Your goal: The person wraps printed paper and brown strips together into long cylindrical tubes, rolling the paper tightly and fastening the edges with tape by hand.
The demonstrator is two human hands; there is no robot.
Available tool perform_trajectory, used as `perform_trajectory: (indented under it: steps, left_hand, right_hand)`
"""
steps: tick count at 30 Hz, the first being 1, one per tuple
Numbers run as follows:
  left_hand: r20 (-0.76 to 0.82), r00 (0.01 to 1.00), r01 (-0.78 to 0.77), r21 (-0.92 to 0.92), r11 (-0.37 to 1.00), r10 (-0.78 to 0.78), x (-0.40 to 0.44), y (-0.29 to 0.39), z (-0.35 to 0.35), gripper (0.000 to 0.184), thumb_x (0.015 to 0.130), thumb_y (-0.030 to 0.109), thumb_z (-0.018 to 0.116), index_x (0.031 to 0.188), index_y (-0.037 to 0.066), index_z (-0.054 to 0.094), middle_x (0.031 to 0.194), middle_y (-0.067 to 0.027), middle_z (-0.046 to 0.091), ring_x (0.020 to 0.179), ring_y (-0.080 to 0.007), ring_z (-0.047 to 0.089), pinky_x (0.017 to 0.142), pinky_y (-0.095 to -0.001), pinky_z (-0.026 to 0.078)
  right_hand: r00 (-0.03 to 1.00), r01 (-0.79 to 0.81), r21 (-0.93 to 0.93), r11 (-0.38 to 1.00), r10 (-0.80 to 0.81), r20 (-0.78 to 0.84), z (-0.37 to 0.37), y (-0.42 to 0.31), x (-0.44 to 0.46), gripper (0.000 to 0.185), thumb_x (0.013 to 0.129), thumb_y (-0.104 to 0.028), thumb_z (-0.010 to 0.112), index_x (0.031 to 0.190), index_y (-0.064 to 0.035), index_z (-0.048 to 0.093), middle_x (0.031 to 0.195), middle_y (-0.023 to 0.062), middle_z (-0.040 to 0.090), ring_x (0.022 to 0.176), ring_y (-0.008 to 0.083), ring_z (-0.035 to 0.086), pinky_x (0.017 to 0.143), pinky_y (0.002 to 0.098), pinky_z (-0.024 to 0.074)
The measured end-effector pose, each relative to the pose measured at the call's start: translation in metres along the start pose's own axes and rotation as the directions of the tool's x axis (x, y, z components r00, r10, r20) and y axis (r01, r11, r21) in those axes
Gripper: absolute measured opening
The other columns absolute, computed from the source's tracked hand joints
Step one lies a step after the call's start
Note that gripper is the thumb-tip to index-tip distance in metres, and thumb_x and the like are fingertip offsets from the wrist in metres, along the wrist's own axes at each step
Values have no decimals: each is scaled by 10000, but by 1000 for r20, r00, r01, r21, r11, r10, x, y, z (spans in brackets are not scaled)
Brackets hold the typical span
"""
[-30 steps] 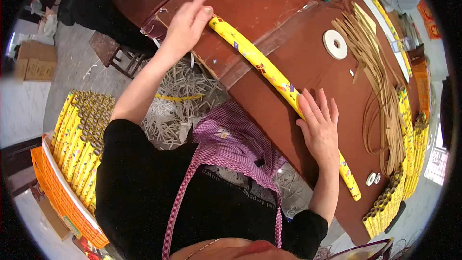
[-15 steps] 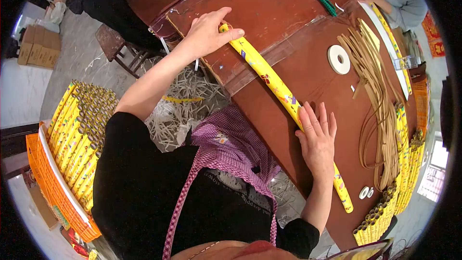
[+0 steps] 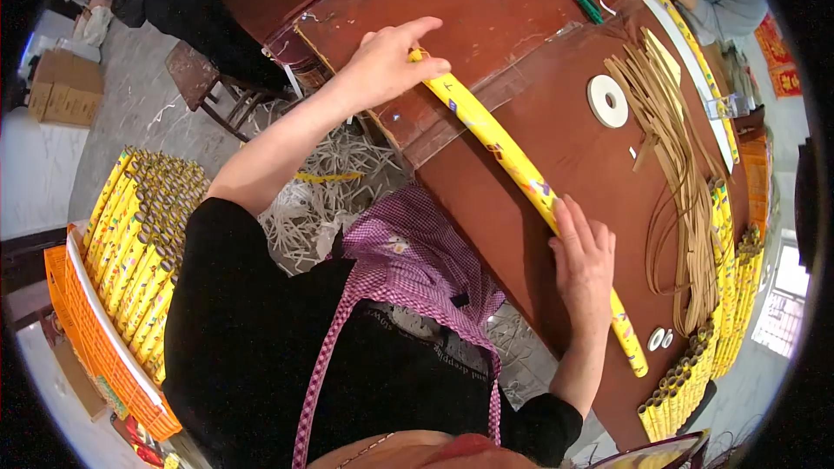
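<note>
Two-handed, touching yellow tube (image 3: pixel 495 146) along table's (image 3: pixel 565 95) near edge, with left hand (image 3: pixel 389 61) spread wide at the tube's far end and right hand (image 3: pixel 586 267) narrower-fingered than before, suggesting slight rolling.

One yellow patterned tube (image 3: pixel 499 143) lies along the table's (image 3: pixel 482 217) near edge. Two small white rolls (image 3: pixel 651 344) and three large white rolls (image 3: pixel 598 104) show, plus one stool (image 3: pixel 193 74). One orange basket (image 3: pixel 95 330) holds perhaps dozens of tubes (image 3: pixel 143 243), packed too tightly to count.
</note>
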State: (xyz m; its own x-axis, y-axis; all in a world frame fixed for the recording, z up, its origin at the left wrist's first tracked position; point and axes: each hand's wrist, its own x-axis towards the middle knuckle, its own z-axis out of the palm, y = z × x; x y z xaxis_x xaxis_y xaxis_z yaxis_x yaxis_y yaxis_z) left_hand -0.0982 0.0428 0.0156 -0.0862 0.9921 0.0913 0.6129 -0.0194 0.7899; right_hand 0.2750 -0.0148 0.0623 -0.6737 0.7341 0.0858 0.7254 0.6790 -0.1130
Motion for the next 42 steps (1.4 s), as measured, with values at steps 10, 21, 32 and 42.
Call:
perform_trajectory:
  steps: [10, 21, 32, 42]
  left_hand:
    - [135, 759, -650, 200, 733, 637, -3, 39, 40, 486, 833, 265, 741, 1263, 72, 623, 1284, -56, 581, 1222, -270, 490, 1039, -405, 339]
    - [321, 642, -722, -51, 690, 696, 4, 31, 54, 370, 809, 210, 761, 1142, 89, 659, 1112, -37, 668, 1096, -221, 579, 977, -388, 365]
    - [265, 668, -711, -49, 701, 696, 3, 28, 57, 350, 813, 227, 756, 1118, 90, 655, 1073, -33, 670, 1063, -215, 581, 963, -388, 360]
    - [233, 644, -740, -52, 670, 729, 3, 27, 56, 304, 778, 206, 765, 1041, 81, 675, 1032, -26, 675, 1001, -214, 594, 936, -385, 382]
  right_hand:
    - [985, -169, 45, 985, 169, 19, -13, 22, -62, 590, 785, -4, 689, 1351, -113, 566, 1368, 83, 582, 975, 296, 554, 900, 420, 460]
    - [957, -266, 115, 957, 276, -88, -19, 3, -23, 646, 764, -254, 764, 1347, -65, 562, 1420, 110, 540, 1296, 342, 485, 1072, 453, 353]
    - [987, -62, 20, 998, 64, -144, 30, -32, 77, 598, 793, -281, 765, 1336, -107, 585, 1404, 116, 516, 1358, 351, 423, 1110, 530, 299]
    - [966, 5, -113, 994, -34, -257, 43, -35, 72, 557, 761, -227, 778, 1293, -164, 627, 1294, 46, 565, 1304, 298, 475, 1106, 534, 312]
